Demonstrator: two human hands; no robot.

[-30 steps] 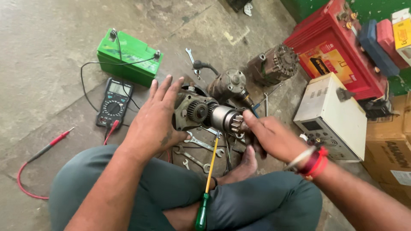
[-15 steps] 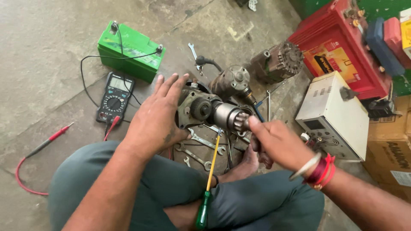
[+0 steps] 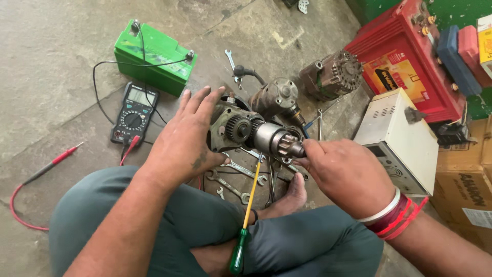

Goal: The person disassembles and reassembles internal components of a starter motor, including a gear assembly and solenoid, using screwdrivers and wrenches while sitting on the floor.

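While both hands grip the starter motor (image 3: 256, 134), a red battery (image 3: 405, 61) bears an orange label (image 3: 397, 77).

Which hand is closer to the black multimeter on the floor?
Left. The left hand lies just right of the multimeter, on the motor housing; the right hand is far across, at the shaft end.

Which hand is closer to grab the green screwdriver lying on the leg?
Probably the right hand. It only pinches the tip of the starter motor part and sits just above the screwdriver, while the left hand steadies the housing from the far side.
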